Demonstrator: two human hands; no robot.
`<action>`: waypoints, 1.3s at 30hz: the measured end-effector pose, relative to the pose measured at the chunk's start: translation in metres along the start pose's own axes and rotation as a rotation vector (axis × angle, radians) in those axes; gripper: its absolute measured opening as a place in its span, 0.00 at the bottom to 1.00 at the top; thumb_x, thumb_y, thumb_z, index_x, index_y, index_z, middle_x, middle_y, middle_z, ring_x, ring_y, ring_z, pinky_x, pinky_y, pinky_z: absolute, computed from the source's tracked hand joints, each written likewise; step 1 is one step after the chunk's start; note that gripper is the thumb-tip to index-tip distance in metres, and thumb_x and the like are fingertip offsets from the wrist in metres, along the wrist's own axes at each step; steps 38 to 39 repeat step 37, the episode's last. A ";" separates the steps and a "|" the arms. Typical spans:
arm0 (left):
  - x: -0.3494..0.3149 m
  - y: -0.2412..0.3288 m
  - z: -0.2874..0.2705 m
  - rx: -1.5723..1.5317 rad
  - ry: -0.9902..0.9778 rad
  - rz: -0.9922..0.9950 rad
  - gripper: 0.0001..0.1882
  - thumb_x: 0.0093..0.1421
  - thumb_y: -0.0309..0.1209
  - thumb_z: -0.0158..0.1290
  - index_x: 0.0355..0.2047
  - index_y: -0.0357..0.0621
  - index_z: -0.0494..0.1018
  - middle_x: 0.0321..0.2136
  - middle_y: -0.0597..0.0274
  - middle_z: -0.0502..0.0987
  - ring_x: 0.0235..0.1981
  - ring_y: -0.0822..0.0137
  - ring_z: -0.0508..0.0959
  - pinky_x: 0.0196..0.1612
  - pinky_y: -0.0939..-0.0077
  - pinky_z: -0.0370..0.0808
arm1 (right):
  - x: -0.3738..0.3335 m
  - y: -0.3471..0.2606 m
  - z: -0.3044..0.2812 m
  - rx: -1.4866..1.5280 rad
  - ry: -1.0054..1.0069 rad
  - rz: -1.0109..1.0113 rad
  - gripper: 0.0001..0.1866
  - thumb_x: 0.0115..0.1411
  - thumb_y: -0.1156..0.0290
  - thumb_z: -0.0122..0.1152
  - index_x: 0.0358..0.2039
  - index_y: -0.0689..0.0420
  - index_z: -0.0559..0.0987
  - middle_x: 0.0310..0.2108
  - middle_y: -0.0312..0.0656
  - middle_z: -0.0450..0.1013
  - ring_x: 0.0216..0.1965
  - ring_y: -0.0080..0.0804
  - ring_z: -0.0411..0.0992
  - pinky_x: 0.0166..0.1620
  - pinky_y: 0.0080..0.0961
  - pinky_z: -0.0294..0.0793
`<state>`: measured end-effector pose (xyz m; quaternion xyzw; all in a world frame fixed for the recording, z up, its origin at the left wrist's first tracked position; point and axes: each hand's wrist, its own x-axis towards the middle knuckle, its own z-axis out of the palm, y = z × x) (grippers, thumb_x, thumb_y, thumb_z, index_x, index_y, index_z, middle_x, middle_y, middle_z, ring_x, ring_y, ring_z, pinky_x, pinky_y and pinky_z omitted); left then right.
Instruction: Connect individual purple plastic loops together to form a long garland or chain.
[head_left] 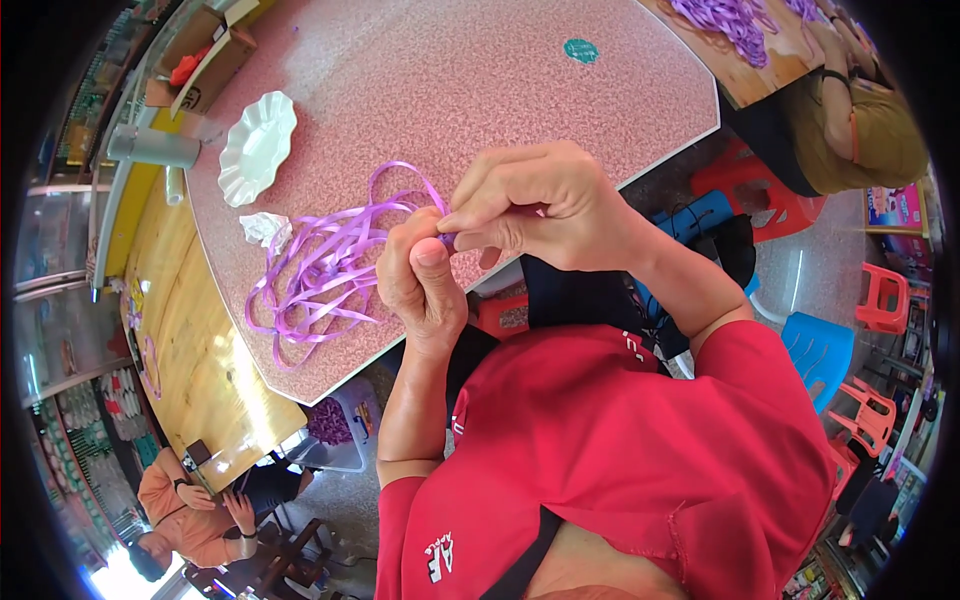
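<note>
Over the near edge of the pink speckled table (420,100), my two hands meet in front of my chest. My left hand (422,280) is closed, its thumb and fingers pinching a purple ribbon (325,262). The fingertips of my right hand (545,205) pinch the same ribbon right beside the left fingers. A small dark purple bit shows between the hands, mostly hidden by the fingers. From there one ribbon loop arches left into a loose, tangled heap on the table.
Left of the ribbon heap lie a crumpled white tissue (266,230) and a white scalloped dish (257,148). A grey cylinder (155,146) and a cardboard box (205,70) stand farther left. Other people sit lower left and upper right, where more purple ribbon (735,25) is piled.
</note>
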<state>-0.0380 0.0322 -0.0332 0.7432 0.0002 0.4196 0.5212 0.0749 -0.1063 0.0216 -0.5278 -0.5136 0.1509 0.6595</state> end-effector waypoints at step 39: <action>0.008 0.002 0.003 -0.621 -0.163 -0.460 0.22 0.72 0.48 0.41 0.40 0.40 0.72 0.27 0.70 0.71 0.30 0.80 0.73 0.35 0.83 0.77 | -0.010 0.013 0.007 0.065 0.123 0.061 0.10 0.60 0.83 0.62 0.42 0.59 0.82 0.37 0.42 0.75 0.31 0.23 0.76 0.29 0.17 0.79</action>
